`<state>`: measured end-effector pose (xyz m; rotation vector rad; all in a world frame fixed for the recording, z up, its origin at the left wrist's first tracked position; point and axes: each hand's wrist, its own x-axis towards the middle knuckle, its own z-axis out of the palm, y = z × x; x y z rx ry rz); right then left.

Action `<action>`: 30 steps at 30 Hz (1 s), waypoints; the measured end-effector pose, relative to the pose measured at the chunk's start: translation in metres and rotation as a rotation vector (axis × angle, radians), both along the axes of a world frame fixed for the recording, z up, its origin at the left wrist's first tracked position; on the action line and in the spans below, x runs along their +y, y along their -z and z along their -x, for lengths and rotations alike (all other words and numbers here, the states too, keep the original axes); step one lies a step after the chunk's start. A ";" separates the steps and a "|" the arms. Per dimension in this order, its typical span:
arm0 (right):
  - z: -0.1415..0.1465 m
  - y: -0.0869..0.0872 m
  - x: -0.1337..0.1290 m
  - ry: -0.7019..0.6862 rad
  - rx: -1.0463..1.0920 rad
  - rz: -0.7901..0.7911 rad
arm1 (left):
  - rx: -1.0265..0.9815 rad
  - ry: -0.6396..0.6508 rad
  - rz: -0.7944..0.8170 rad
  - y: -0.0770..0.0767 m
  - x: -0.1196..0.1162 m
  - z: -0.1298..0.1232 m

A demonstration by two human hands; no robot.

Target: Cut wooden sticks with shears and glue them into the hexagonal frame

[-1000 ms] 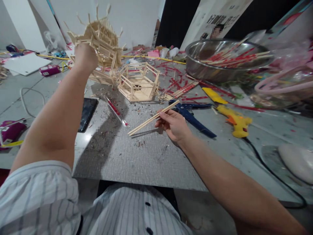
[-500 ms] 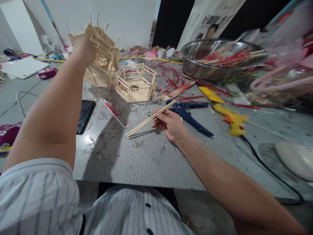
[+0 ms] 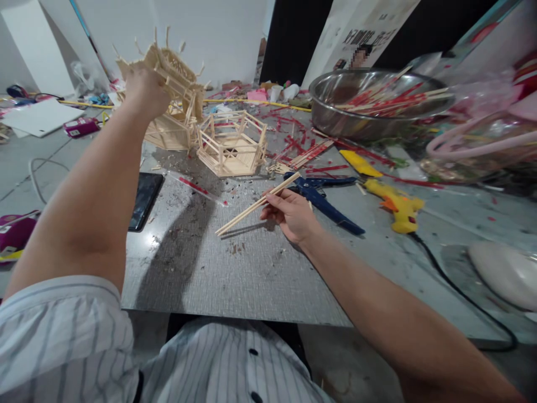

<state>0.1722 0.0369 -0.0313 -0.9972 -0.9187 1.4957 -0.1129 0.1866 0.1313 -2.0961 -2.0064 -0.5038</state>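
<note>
My left hand (image 3: 146, 89) reaches to the back left and rests against a pale stick-built model with a spiky roof (image 3: 178, 78); its fingertips are hidden behind the hand. Two thin wooden sticks (image 3: 243, 215) lie side by side in my right hand (image 3: 289, 212), pinched between thumb and fingers just above the table, slanting down to the left. Beside the big model stands a six-sided open frame of pale sticks (image 3: 232, 159). Blue cutters (image 3: 331, 210) lie right behind my right hand.
A black phone (image 3: 146, 201) lies near my left arm, a clear wrapper (image 3: 201, 189) beyond it. To the right are a yellow glue gun (image 3: 405, 215) with a black cord, a steel basin (image 3: 356, 120) of red-wrapped sticks, and red scraps (image 3: 314, 154).
The clear wrapper has turned and shifted slightly right and back. My left hand has moved a little right and down at the model. The right hand still holds the sticks in about the same place.
</note>
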 end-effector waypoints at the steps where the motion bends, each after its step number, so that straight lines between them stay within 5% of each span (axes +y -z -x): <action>1: 0.000 0.000 0.000 0.001 -0.001 -0.001 | 0.020 0.013 -0.024 0.001 -0.004 0.001; 8: 0.001 -0.002 0.000 0.021 0.011 0.027 | 0.026 0.169 0.060 0.009 -0.016 0.022; 17: 0.002 -0.002 0.000 0.034 -0.006 0.019 | 0.203 0.160 -0.061 0.028 -0.006 0.042; 30: 0.002 0.001 0.001 0.023 -0.011 -0.006 | 0.133 -0.010 -0.179 0.025 -0.002 0.049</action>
